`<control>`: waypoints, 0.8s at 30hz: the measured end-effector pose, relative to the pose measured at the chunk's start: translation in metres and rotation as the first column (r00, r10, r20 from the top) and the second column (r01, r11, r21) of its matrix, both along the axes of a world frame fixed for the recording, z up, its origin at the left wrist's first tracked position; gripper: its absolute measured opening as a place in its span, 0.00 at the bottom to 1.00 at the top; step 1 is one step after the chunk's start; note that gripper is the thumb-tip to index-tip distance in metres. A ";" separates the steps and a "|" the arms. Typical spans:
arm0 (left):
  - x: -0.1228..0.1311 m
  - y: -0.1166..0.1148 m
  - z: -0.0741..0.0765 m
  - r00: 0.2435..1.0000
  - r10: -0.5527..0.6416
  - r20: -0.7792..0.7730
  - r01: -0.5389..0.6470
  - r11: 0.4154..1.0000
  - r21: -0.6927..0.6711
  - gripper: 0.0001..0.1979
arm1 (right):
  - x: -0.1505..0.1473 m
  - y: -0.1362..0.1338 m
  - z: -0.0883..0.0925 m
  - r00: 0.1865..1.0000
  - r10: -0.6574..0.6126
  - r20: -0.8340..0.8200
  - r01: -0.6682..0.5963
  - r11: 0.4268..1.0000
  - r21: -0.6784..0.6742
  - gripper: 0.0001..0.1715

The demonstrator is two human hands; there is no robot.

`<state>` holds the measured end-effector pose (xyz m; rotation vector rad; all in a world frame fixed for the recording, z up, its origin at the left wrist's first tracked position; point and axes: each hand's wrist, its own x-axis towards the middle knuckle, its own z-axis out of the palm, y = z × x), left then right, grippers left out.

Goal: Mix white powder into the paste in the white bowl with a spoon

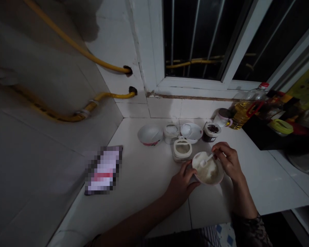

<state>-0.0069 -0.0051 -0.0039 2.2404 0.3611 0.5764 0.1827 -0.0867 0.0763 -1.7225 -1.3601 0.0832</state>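
A small white bowl (222,177) with pale, whitish contents sits low over the counter, slightly tilted toward me. My left hand (179,183) grips its left edge, fingers at the rim and thumb along the near side. Pinched in my right hand (228,162) is the handle of a small white spoon (204,163), its head inside the bowl above the contents. Just behind my left fingers stands a squarish jar (182,151) with a white-rimmed lid. Farther back is a clear tub (171,133) of white stuff.
Along the back stand a wide bowl (150,135), another bowl (197,132) with a white rounded item in it, a jar (209,136) of dark red pieces, and a mug (222,118). An oil bottle (240,115) is at right. A pixelated object (104,171) lies left.
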 end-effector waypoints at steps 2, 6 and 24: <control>0.000 0.000 -0.001 1.000 0.002 -0.002 -0.002 1.000 0.002 0.14 | -0.001 0.000 -0.002 0.996 0.082 0.030 -0.077 0.986 -0.148 0.09; -0.001 -0.001 -0.001 1.000 0.007 -0.004 -0.007 1.000 0.006 0.13 | -0.010 0.005 -0.003 0.977 0.211 -0.024 -0.206 0.917 -0.341 0.11; -0.001 0.000 0.000 1.000 -0.005 0.028 0.005 1.000 0.016 0.12 | -0.003 0.004 -0.002 0.967 0.144 -0.209 -0.207 0.922 -0.327 0.10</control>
